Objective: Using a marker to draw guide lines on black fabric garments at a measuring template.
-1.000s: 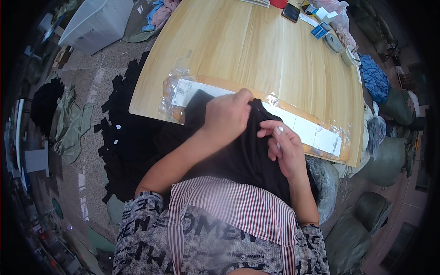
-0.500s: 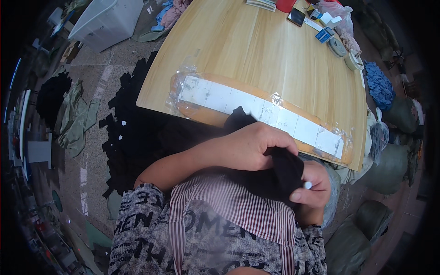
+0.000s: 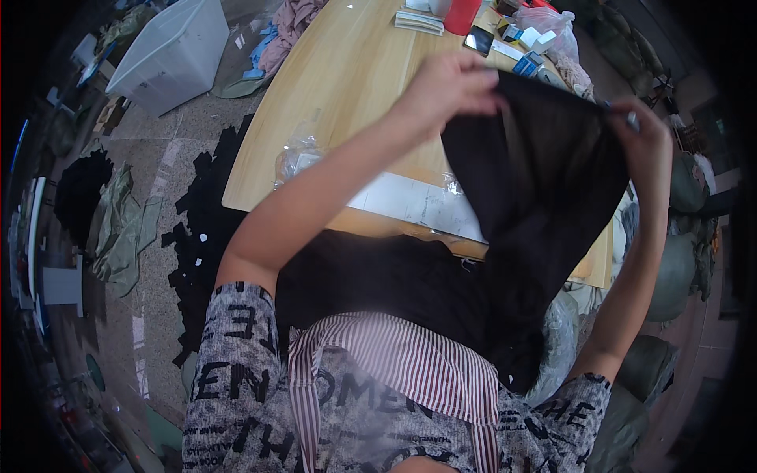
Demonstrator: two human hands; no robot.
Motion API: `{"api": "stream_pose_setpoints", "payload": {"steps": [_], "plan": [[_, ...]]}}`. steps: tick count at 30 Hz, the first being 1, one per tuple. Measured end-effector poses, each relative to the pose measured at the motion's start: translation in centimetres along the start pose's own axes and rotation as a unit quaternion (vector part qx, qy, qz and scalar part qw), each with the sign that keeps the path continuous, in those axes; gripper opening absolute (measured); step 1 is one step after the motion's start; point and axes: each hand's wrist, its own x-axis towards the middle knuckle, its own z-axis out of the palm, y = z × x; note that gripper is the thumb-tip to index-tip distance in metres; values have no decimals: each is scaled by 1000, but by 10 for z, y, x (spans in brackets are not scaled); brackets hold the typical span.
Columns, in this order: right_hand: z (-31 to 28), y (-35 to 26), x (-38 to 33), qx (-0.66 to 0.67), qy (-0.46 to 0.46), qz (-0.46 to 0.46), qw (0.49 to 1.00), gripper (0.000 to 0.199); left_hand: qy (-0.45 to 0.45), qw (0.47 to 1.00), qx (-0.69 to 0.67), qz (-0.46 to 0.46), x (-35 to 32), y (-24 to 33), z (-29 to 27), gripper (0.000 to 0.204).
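Observation:
A black, partly see-through fabric garment (image 3: 552, 165) hangs stretched in front of me, and its kind is unclear. My left hand (image 3: 451, 88) pinches its upper left edge, with the fingers a little blurred. At the upper right corner my right hand (image 3: 645, 138) grips the same edge. A small white thing (image 3: 633, 121) shows at the right hand's fingers, too small to name. The garment's lower end falls toward my lap, where more black cloth (image 3: 378, 276) lies against the striped apron (image 3: 394, 347).
Behind the garment stands a wooden table (image 3: 347, 79) with a taped white strip (image 3: 410, 201). A phone (image 3: 478, 39), a red container (image 3: 461, 14) and small boxes sit at its far end. Black cloth (image 3: 197, 260) covers floor at left, near a white bin (image 3: 169, 63).
Both hands have risen away from my lap and spread apart, pulling the bunched black garment up and open over the table. My view has shifted slightly.

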Motion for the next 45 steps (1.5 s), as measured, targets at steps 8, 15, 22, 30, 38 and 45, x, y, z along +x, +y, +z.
{"api": "stream_pose_setpoints", "payload": {"steps": [8,15,22,30,38,45], "plan": [[97,-77,-37,38,240,-108,964,22,95,909,345,215,-9,56,-78,15],[228,-100,-162,169,-12,-31,985,31,115,912,389,-63,-126,-35,-157,16],[225,-99,-169,184,-27,13,982,34,156,943,293,-9,-164,-57,-158,13],[221,-102,-173,179,-20,11,984,34,143,941,300,58,-175,-68,-160,14],[221,-99,-176,153,12,1,988,29,55,711,684,151,-181,-51,-153,14],[221,-89,-174,145,-18,-59,987,39,-26,750,644,148,-174,-82,-57,32]]}}
